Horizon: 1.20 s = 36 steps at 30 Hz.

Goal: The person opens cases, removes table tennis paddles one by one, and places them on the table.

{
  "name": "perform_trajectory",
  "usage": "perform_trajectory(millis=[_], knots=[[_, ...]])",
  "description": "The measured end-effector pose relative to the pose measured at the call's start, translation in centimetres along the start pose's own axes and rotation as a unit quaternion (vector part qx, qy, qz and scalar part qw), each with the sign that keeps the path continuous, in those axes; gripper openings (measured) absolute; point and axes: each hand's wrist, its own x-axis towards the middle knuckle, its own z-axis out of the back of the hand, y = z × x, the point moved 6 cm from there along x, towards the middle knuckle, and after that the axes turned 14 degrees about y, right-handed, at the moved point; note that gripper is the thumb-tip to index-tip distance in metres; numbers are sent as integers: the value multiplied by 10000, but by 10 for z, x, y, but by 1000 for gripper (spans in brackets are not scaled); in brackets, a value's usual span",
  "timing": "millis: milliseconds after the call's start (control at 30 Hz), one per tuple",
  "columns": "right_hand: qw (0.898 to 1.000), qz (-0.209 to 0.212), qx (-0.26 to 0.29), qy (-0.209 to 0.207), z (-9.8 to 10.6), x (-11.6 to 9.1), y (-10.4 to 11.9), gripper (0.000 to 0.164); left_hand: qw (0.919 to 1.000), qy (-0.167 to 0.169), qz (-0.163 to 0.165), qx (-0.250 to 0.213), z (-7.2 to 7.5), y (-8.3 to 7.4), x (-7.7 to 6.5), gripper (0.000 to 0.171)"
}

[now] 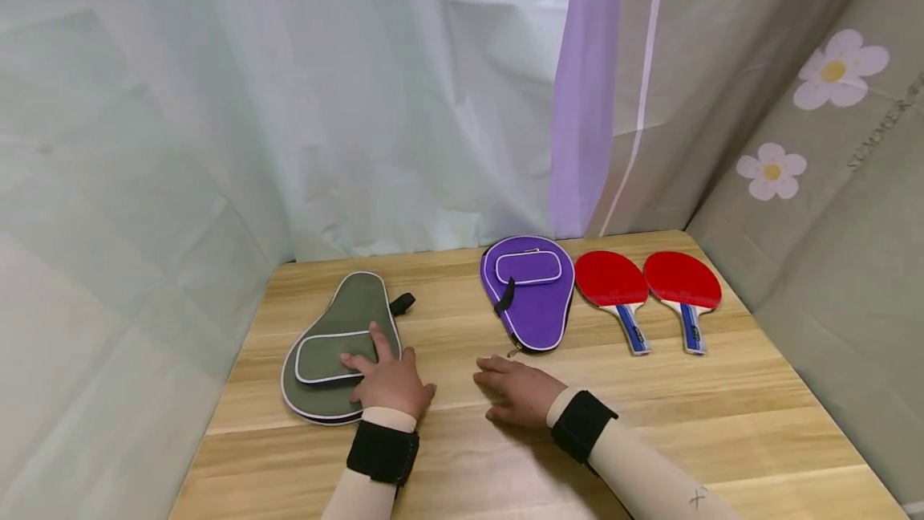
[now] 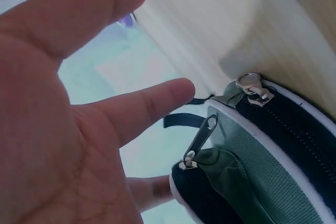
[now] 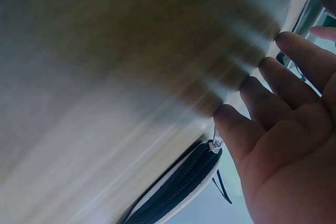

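Observation:
A grey-green table tennis paddle case (image 1: 354, 303) with white piping lies at the left, its narrow end pointing away. Over its lower right part and front pocket is my left hand (image 1: 393, 382), fingers spread; whether they touch the cloth I cannot tell. In the left wrist view the zipper pull (image 2: 200, 139) of the pocket hangs beside the fingers, with none gripping it. My right hand (image 1: 521, 392) hovers low over or rests on the wood, fingers extended and holding nothing. Just beyond it lies a purple paddle case (image 1: 537, 311), its zipper (image 3: 178, 184) closest to my fingers.
Two red paddles (image 1: 612, 278) (image 1: 682, 279) with blue-and-white handles lie side by side right of the purple case. The wooden table (image 1: 447, 456) is bounded by a pale curtain (image 1: 404, 143) behind and at both sides.

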Motion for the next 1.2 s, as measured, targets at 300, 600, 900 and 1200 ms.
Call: perform_trajectory(millis=[300,600,900,1200], knots=[[10000,-25,14,73,1,-1,-1,62,9983,-464,-324,-121,9,-4,-15,83],[9999,-18,69,92,0,1,-2,63,9938,-630,-574,-719,42,59,0,112],[10000,5,12,16,2,3,6,64,9924,463,-747,-859,24,85,25,123],[9993,-154,-269,-204,7,5,4,64,9931,323,-816,-784,25,68,18,120]])
